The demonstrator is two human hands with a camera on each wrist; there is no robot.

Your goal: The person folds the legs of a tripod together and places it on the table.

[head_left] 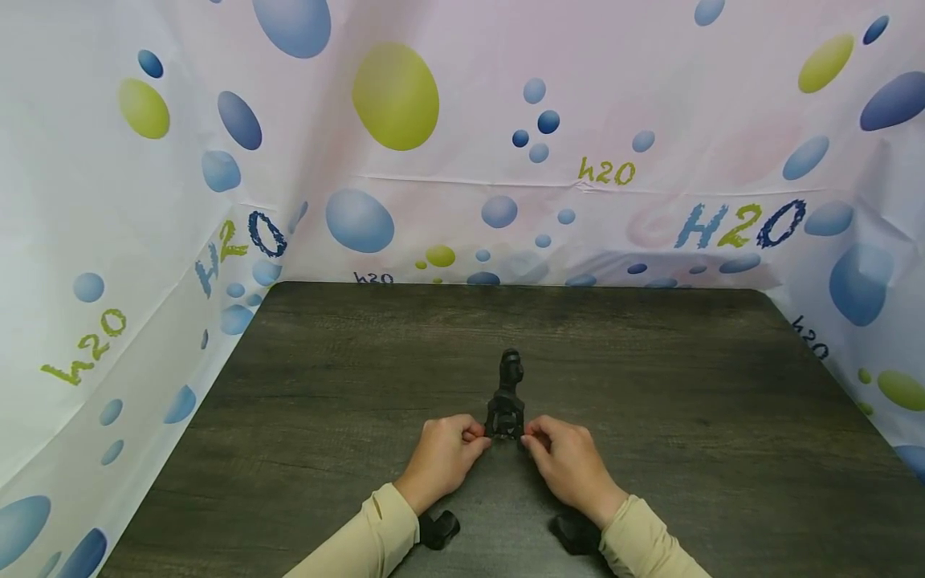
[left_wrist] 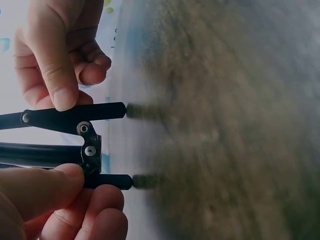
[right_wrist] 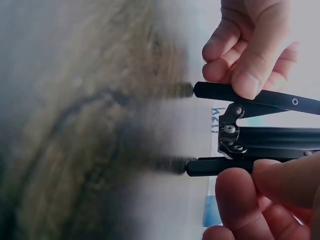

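Note:
A small black tripod [head_left: 505, 399] stands upright on the dark tabletop, its head pointing up. My left hand [head_left: 446, 456] pinches one of its legs near the foot, between thumb and fingers. On the other side my right hand [head_left: 571, 463] holds another leg the same way. In the left wrist view a metal hinge bracket [left_wrist: 90, 150] joins the legs, with the left hand [left_wrist: 65, 207] below and the right hand [left_wrist: 57, 50] above. The right wrist view shows the leg tips [right_wrist: 215, 91] right at the table surface.
The dark wood-grain table [head_left: 347, 345] is bounded at the back and sides by a white curtain [head_left: 462, 104] with blue and green drops and H2O lettering. Black wrist devices [head_left: 439, 530] hang by both cuffs of the pale sleeves [head_left: 361, 534].

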